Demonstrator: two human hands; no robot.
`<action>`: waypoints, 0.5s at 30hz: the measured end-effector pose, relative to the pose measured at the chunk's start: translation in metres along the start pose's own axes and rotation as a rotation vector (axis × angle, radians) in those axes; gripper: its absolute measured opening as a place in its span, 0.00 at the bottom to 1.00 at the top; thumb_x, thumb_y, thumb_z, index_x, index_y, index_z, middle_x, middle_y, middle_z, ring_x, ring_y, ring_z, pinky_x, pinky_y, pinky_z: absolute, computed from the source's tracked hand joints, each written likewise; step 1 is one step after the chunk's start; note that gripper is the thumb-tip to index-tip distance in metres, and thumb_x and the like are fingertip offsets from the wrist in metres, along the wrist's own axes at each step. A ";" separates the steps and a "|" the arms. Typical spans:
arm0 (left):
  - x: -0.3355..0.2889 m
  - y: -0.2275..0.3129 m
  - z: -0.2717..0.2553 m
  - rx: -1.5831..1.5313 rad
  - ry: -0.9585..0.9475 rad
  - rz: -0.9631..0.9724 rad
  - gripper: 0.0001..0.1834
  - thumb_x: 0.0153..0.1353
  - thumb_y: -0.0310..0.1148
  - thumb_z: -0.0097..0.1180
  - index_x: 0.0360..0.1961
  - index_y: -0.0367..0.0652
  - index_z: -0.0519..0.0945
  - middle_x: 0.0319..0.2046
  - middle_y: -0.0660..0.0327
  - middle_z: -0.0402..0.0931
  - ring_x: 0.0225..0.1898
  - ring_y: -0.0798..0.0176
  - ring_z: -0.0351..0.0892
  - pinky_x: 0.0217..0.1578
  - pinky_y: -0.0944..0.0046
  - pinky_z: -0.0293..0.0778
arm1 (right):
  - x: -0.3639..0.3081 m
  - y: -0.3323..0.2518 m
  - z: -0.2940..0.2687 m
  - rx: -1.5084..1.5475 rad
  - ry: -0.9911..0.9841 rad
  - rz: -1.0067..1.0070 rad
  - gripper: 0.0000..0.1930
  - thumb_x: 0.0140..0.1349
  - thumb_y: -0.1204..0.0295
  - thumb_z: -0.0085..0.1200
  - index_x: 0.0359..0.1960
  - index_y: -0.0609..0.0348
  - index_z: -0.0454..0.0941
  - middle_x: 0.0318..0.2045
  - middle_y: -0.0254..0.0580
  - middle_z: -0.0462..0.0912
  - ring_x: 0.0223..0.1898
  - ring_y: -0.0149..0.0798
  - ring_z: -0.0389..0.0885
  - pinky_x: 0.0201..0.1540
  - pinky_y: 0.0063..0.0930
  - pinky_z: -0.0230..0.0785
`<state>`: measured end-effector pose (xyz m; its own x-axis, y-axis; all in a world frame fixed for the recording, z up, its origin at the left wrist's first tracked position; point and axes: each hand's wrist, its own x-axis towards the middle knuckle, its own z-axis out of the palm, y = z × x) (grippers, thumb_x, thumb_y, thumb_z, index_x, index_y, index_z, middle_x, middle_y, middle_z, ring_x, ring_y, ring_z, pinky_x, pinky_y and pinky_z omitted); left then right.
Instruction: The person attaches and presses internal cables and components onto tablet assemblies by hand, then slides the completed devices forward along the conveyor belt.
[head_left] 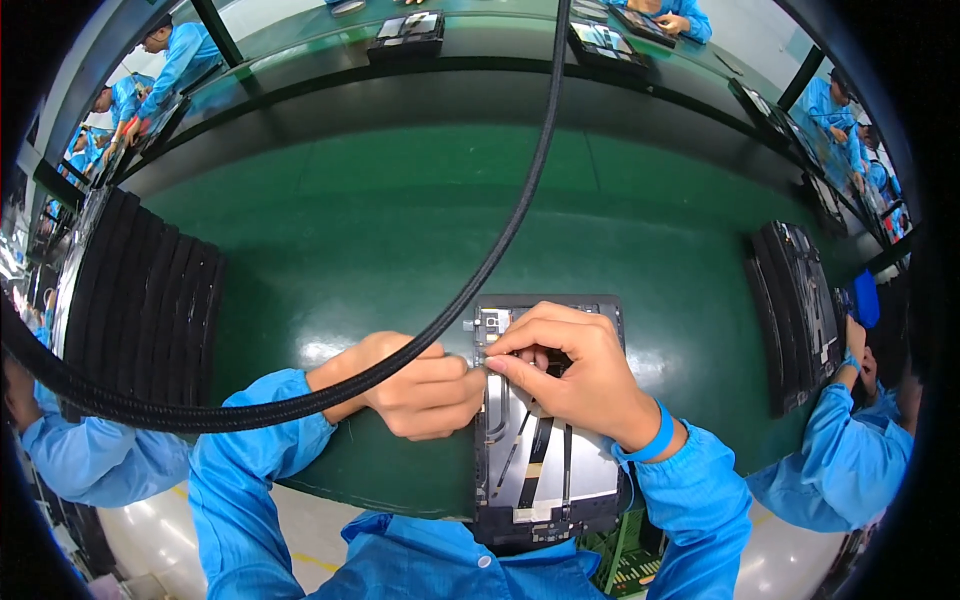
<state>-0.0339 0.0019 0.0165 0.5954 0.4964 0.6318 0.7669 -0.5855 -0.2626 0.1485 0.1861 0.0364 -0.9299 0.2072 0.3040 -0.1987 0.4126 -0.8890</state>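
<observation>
An opened tablet (pixel 590 465) lies in a black tray at the green table's near edge, its flat cables and silver inner plates showing. Over its upper part, my right hand (pixel 575 365) pinches thumb against forefinger near the tablet's left edge; whatever sits between the tips is too small to name. Beside that same edge my left hand (pixel 425 388) is closed, fingers curled, its tips almost meeting the right hand's. What the left fingers hold, if anything, is hidden. A blue wrist strap (pixel 657 436) circles my right wrist.
A black braided cable (pixel 470 290) loops across the view, passing over my left wrist. Tall stacks of black trays (pixel 140 310) stand at left, and more trays (pixel 795 310) at right. Co-workers in blue sit on both sides. Beyond the green table (pixel 400 220) runs a raised shelf holding tablets (pixel 405 35).
</observation>
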 end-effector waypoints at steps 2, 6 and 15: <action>0.003 -0.002 0.000 0.010 -0.001 -0.029 0.12 0.57 0.35 0.62 0.34 0.38 0.90 0.37 0.56 0.89 0.29 0.68 0.81 0.26 0.69 0.69 | -0.001 0.001 -0.002 -0.012 -0.022 0.042 0.06 0.65 0.78 0.74 0.43 0.61 0.93 0.32 0.39 0.88 0.28 0.29 0.79 0.31 0.26 0.70; 0.000 0.008 -0.004 0.003 -0.018 -0.109 0.13 0.54 0.35 0.62 0.35 0.38 0.90 0.38 0.55 0.90 0.29 0.67 0.83 0.25 0.70 0.71 | 0.001 -0.002 -0.003 -0.042 -0.047 0.105 0.05 0.65 0.77 0.74 0.41 0.61 0.92 0.29 0.41 0.86 0.25 0.30 0.77 0.28 0.27 0.68; -0.002 0.018 -0.001 -0.199 0.049 -0.357 0.17 0.47 0.35 0.65 0.37 0.37 0.90 0.42 0.52 0.91 0.31 0.61 0.88 0.26 0.65 0.82 | -0.001 -0.005 -0.004 -0.041 -0.051 0.152 0.06 0.63 0.79 0.72 0.41 0.60 0.91 0.30 0.37 0.87 0.26 0.26 0.77 0.29 0.25 0.69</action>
<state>-0.0209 -0.0101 0.0112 0.2842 0.6625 0.6931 0.8593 -0.4967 0.1225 0.1513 0.1878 0.0418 -0.9629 0.2252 0.1488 -0.0432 0.4157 -0.9085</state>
